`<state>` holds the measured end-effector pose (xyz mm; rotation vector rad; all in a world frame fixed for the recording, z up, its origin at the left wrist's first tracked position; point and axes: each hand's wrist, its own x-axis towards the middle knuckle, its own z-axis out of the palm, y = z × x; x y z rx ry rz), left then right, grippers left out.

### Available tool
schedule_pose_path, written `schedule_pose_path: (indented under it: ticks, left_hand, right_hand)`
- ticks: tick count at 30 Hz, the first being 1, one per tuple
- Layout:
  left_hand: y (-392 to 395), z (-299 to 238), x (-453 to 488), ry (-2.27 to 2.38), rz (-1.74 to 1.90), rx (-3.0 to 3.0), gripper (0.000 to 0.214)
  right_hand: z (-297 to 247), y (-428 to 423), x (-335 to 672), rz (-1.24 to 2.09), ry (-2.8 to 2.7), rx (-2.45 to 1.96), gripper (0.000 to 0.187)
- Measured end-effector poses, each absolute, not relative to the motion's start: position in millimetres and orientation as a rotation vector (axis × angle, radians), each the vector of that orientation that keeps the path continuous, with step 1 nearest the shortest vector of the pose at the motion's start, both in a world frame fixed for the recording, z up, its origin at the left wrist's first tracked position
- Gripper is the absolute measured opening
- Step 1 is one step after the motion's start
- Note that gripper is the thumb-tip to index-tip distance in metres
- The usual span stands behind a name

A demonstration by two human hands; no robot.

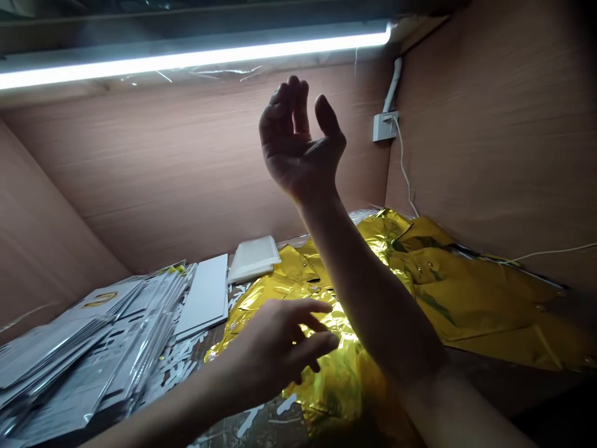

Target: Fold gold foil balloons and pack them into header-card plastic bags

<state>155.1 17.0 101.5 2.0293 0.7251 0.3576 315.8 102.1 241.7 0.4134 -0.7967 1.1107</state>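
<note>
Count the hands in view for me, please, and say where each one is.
2. The right hand is raised, empty, before the wood-panelled wall; the left hand hovers over the gold foil, near the stacked silver packets. No others seem hidden.

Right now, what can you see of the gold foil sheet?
The gold foil sheet is thin, crinkled, mirror-bright metallic film, creased and loosely folded, lying across the work surface up to the wood-veneer wall panel. The right forearm crosses above it, hiding part of it. The left hand is over its near edge; contact cannot be told.
</note>
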Motion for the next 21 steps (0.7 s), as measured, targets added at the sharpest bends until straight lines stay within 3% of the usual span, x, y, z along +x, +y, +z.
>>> schedule_pose_path:
  ticks: [5,16,21]
  left_hand:
    - [3,62,192,0.729,0.584,1.877,0.016]
    - [1,47,183,0.762,0.561,1.67,0.023]
    - [7,60,146,0.861,0.394,1.995,0.016]
  right_hand:
    - [245,90,313,1.186,-0.777,0.48,0.011]
    - [241,100,299,1.114,-0.805,0.362,0.017]
    - [240,102,293,1.046,-0.93,0.187,0.028]
